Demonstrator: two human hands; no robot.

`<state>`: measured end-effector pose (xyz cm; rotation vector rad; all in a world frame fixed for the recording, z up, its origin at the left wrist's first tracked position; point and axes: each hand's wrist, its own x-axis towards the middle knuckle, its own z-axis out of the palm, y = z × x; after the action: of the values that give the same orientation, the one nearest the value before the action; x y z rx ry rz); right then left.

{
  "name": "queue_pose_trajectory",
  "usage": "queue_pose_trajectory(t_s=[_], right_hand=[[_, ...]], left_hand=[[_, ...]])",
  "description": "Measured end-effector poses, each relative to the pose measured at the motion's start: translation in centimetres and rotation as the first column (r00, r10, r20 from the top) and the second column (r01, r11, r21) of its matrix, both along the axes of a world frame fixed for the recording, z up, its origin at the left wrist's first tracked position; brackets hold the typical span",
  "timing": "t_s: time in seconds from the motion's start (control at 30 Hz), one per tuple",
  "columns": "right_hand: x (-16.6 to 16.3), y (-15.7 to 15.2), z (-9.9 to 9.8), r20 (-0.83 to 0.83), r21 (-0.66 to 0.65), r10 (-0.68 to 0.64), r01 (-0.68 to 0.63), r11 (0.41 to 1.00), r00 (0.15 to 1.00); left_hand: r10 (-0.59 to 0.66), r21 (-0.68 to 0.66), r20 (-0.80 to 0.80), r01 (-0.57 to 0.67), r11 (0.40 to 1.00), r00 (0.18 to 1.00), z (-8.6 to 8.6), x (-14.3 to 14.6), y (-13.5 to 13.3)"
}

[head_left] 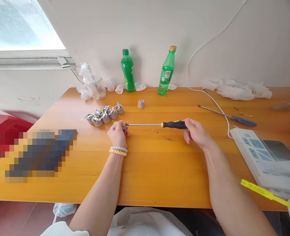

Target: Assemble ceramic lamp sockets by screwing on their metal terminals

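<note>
My left hand (118,131) is closed around a beige-grey ceramic lamp holder (115,125), its fingers covering much of it. A screwdriver (145,124) with a black and yellow handle lies level across to that holder, its tip at the holder's right side. My right hand (195,132) grips the handle's end. Below the shaft, several tiny screws or nuts (157,132) and a thin metal bracket (166,137) lie on the table. To the upper left stands a cluster of similar lamp holders (106,117) with metal brackets. A single holder (141,104) without a visible bracket stands behind.
Two green bottles (128,73) (166,75) stand by the wall, among white foam nets (243,90). A second screwdriver (244,121) lies at right near a white cable (216,101) and a power strip (248,147). A blurred dark item (44,150) is on the left.
</note>
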<state>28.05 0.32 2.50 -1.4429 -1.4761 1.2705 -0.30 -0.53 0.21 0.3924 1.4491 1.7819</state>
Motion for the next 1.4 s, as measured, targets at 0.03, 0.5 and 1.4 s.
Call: queue_pose_trajectory(t_s=[0.03,0.5,1.4], right_hand=[[0.0,0.1,-0.1,0.055,0.004,-0.011,0.01,1.0,0.998],[0.1,-0.1,0.1,-0.131,-0.048,0.02,-0.027,0.998,0.991],[0.1,-0.2,1.2,-0.257,-0.069,0.068,-0.088,0.994,0.964]], left_hand=[[-0.002,-0.001,-0.002,0.002,1.0,1.0,0.0,0.0,0.0],[-0.004,-0.011,-0.009,0.003,1.0,1.0,0.0,-0.1,0.0],[0.007,-0.028,0.016,-0.006,1.0,1.0,-0.3,-0.2,0.3]])
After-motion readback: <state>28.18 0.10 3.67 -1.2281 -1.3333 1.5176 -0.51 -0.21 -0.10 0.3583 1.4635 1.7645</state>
